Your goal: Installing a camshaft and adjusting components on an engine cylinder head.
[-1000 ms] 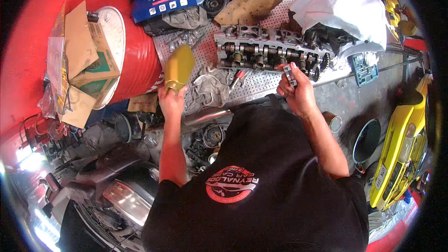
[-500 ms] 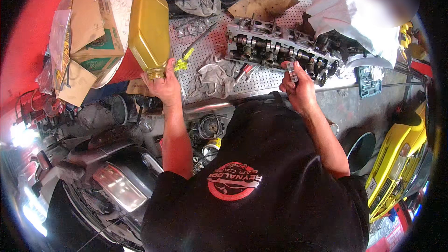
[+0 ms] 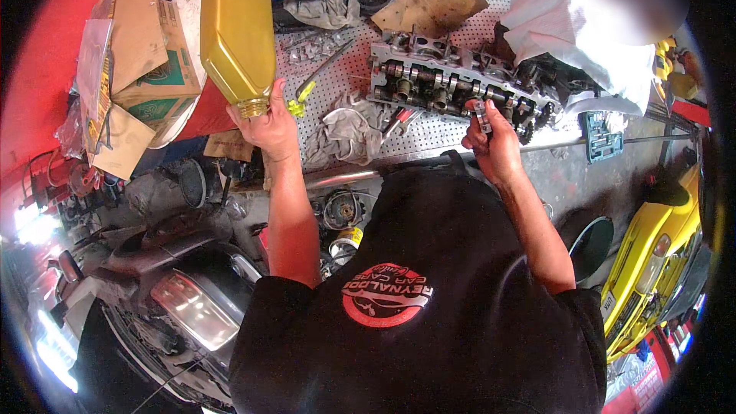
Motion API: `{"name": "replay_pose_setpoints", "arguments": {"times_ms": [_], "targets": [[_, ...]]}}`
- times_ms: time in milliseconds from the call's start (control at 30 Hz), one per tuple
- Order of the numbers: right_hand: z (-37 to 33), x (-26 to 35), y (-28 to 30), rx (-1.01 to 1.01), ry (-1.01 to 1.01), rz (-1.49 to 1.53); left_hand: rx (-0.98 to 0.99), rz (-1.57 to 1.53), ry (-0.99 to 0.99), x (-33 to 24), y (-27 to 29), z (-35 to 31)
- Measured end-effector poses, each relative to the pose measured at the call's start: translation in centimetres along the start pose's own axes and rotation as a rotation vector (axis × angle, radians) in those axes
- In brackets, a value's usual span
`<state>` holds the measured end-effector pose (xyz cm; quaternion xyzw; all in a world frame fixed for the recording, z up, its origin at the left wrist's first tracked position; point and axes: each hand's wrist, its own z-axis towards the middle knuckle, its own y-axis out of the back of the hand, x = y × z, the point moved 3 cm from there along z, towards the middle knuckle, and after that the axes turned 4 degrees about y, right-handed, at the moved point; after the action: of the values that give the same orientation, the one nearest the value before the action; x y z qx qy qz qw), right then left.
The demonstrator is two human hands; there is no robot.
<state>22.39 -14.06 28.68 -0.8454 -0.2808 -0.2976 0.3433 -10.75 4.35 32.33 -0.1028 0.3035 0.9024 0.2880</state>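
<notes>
A gold plastic oil bottle (image 3: pixel 239 34) is upside down, slightly tilted, with its threaded neck lowest. My left hand (image 3: pixel 268 126) is closed around that neck. Over at the right, my right hand (image 3: pixel 494 138) pinches a small metal camshaft cap (image 3: pixel 481 116) between thumb and fingers. It is held just in front of a cylinder head (image 3: pixel 429 80), whose camshaft and lobes lie exposed on the perforated metal bench top (image 3: pixel 337 69). Whether the cap touches the head, I cannot tell.
Between my hands lie a grey rag (image 3: pixel 349 130) and red-handled pliers (image 3: pixel 400 121). An opened cardboard box (image 3: pixel 149 54) stands at far left, a white cloth (image 3: pixel 552 15) at back right. Beside the bench are a car headlight (image 3: pixel 195 308) and a yellow car front (image 3: pixel 652 261).
My left hand and the oil bottle have shifted slightly left and up. My right hand keeps its grip on the camshaft cap, almost in the same place.
</notes>
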Motion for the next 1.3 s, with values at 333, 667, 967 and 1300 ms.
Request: {"name": "replay_pose_setpoints", "arguments": {"times_ms": [333, 667, 967, 1300], "targets": [[0.5, -0.4, -0.5, 0.016, -0.004, -0.027, -0.003, -0.133, 0.110, -0.2, 0.4, -0.2], [0.2, -0.8, -0.4, 0.078, 0.019, -0.005, 0.086, -0.112, 0.099, 0.6, 0.9, -2.1], [-0.1, -0.8, -1.0, 0.110, -0.059, 0.099, 0.179, 0.016, 0.050, 2.6, 0.9, -3.9], [-0.7, -1.5, -1.5, 0.120, -0.100, 0.083, 1.058, 0.272, 0.033, 6.8, -5.1, -6.0]]}}
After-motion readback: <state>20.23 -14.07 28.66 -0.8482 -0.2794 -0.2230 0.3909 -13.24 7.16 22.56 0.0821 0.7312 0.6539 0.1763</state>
